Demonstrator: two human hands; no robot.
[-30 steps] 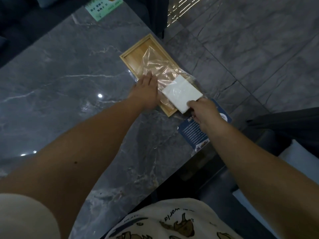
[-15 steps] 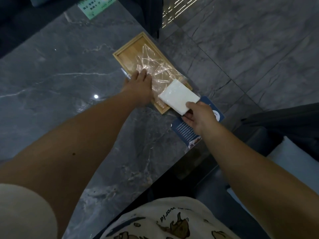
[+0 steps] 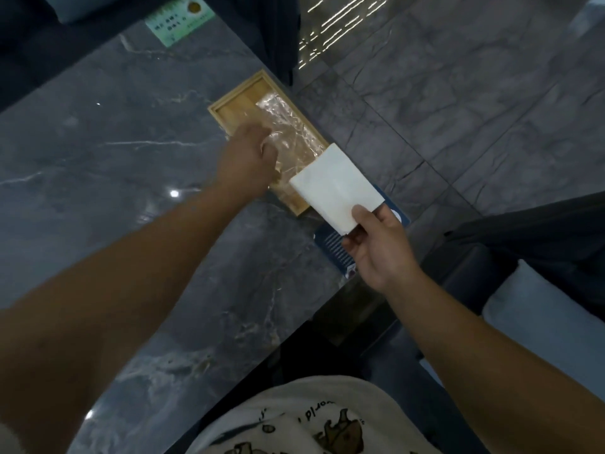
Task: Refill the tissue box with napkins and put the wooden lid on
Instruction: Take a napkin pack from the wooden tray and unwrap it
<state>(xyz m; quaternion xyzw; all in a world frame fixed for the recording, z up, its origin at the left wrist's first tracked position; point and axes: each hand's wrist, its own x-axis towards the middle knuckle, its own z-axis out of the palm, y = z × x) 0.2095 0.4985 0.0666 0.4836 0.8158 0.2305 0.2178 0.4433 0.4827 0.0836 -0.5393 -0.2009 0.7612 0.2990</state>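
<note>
A shallow wooden tissue box [image 3: 236, 104] lies open on the dark marble table [image 3: 114, 165], near its right edge. A crumpled clear plastic wrapper [image 3: 288, 126] lies inside it. My left hand [image 3: 246, 159] rests over the box's near half with its fingers closed on the wrapper. My right hand [image 3: 379, 247] pinches the near corner of a white stack of napkins [image 3: 337, 188], held lifted just right of the box's near end. No wooden lid is in view.
A dark blue printed card [image 3: 334, 247] lies at the table's right edge under my right hand. A green card [image 3: 178, 22] sits at the far side. Right of the table are grey floor tiles [image 3: 458, 93] and a dark seat with a pale cushion [image 3: 550, 329].
My right hand has drawn the napkin stack out of the wrapper toward me and lifted it. My left hand's fingers have curled shut on the wrapper.
</note>
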